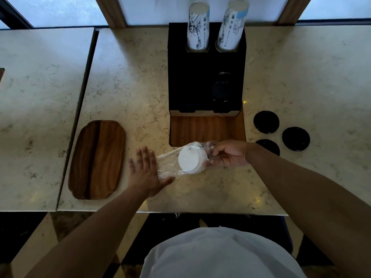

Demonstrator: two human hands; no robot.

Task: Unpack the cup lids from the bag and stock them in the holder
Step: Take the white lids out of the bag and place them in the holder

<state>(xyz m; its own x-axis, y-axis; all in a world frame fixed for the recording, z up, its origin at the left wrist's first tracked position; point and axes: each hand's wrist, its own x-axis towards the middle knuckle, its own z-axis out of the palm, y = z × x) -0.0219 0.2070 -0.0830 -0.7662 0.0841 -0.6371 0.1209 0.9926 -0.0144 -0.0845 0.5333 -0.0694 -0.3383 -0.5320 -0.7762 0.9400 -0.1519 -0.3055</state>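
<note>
A clear plastic bag point(168, 165) lies on the marble counter in front of me, with a short stack of white cup lids point(190, 160) inside it. My left hand point(145, 171) rests flat on the bag's left end, fingers spread. My right hand point(228, 153) pinches the bag's right end beside the lids. Behind them stands the black holder point(206, 77) on its wooden base point(206, 130); two stacks of paper cups point(198, 27) rise from its back slots, and a dark lid slot point(220, 91) shows black lids inside.
Three loose black lids point(266, 122) lie on the counter right of the holder. A wooden tray point(97, 159) sits to the left. The counter's front edge point(180, 211) is close to my body, and a seam point(80, 109) separates a second counter on the left.
</note>
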